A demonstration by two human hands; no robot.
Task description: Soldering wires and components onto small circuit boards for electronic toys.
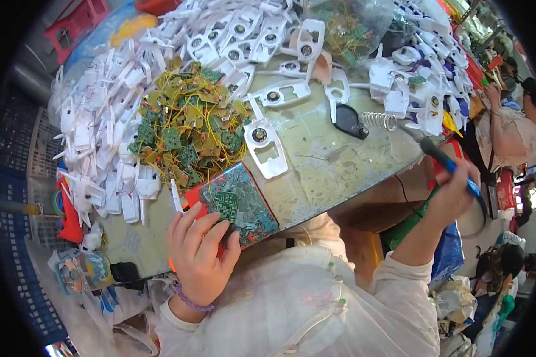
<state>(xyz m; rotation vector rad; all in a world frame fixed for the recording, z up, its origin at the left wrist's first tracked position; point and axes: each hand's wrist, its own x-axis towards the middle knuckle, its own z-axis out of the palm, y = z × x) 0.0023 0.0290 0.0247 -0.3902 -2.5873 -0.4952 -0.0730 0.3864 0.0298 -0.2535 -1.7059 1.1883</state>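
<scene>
My right hand grips a soldering iron by its blue and black handle. The iron's front end points left, toward a coiled metal spring holder beside a black oval dish. At the table's near edge, my left hand lies with bent, slightly parted fingers at the left side of a red-edged work pad. Just beyond its fingertips sits a small green circuit board on the solder-spattered pad. Nothing shows inside the left hand.
Behind the pad rises a heap of circuit boards with yellow wires. White plastic housings pile up on the left and far side; one housing lies alone beside the pad. More housings fill the right. Another person sits at far right.
</scene>
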